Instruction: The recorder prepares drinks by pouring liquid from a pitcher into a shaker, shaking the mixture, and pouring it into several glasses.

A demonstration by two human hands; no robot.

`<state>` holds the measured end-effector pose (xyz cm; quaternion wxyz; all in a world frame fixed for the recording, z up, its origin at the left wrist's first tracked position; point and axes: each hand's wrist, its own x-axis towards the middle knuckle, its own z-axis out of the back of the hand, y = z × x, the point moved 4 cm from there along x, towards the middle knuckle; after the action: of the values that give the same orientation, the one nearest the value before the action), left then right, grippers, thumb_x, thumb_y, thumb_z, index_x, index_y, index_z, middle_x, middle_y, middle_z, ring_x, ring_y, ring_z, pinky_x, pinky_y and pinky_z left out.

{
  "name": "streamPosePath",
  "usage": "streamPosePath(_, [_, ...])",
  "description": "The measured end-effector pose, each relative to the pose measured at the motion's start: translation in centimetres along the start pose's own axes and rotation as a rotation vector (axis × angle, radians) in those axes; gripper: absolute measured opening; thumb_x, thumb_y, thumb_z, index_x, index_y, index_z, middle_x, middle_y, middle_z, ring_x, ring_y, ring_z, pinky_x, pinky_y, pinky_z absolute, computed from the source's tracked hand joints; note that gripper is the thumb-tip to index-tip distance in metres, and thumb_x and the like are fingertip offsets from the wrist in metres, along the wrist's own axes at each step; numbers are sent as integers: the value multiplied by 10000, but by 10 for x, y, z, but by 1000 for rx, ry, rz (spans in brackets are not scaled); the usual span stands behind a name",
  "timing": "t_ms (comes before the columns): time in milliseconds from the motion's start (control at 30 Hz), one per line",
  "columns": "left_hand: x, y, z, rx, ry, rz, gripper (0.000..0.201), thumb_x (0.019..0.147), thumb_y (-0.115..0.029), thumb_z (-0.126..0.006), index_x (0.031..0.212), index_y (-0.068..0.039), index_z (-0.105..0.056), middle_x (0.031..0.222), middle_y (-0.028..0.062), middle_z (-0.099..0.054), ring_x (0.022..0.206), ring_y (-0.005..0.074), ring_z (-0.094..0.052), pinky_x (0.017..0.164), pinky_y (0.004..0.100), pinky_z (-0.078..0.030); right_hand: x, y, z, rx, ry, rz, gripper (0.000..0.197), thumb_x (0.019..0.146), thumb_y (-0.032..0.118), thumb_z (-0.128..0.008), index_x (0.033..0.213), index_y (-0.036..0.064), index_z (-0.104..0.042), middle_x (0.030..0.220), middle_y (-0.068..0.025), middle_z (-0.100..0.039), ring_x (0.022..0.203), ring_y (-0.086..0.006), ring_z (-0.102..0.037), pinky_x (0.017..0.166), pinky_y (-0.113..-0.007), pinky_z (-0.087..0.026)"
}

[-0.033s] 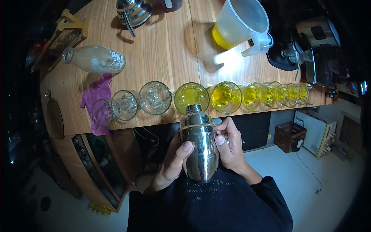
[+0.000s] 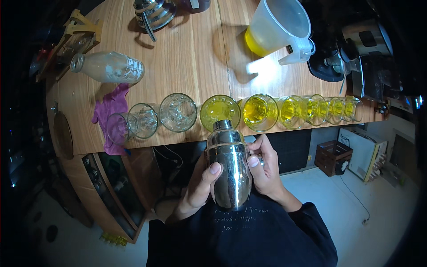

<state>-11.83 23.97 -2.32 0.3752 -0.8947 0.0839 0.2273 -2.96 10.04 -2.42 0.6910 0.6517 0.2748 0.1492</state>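
Note:
A shiny metal cocktail shaker (image 2: 230, 173) is between my hands, its uncapped-looking neck tilted toward the table edge and overlapping the near rim of a glass with yellow liquid (image 2: 219, 106). My left hand (image 2: 200, 184) grips the shaker's left side, thumb in front. On the other side, my right hand (image 2: 266, 171) presses its thumb to the shaker, with a small shiny metal piece by its curled fingers. No stream of liquid shows. Just right stands another glass with yellow liquid (image 2: 260, 112); to the left is a clear glass (image 2: 178, 112) without yellow in it.
More glasses line the front edge of the wooden table (image 2: 187, 58). A purple cloth (image 2: 111, 109), a glass bottle (image 2: 109, 67) and a metal kettle (image 2: 155, 15) are on the left and back. A plastic jug (image 2: 284, 24) with yellow liquid stands at back right. A brown crate (image 2: 333, 156) is on the floor.

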Motion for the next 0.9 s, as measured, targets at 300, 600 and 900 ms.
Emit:
streamPosePath(300, [-1,8,-7,-115,-68,19,683,991,-453,-559,1444,26,-384,1305,132,-563,1191,184,-559,1028,343,-444,6,-4,10,1,108,-61,309,986,232,-634,1016,-5,-438,804,-136,-659,699,-112,-587,671,-290,-483])
streamPosePath(600, [-5,16,-7,-165,-133,25,683,990,-421,-562,1470,20,-358,1331,134,-547,1213,188,-552,1047,346,-438,9,-11,12,-17,165,-92,337,985,266,-630,1027,-3,-432,813,-148,-669,687,-161,-645,653,-305,-494])
streamPosePath(900, [-3,19,-7,-64,-150,-17,633,974,-385,-580,1426,18,-397,1265,129,-570,1161,179,-557,1007,342,-446,2,-38,11,113,144,-24,381,995,335,-608,1013,5,-419,756,-94,-616,637,-103,-545,606,-273,-444])
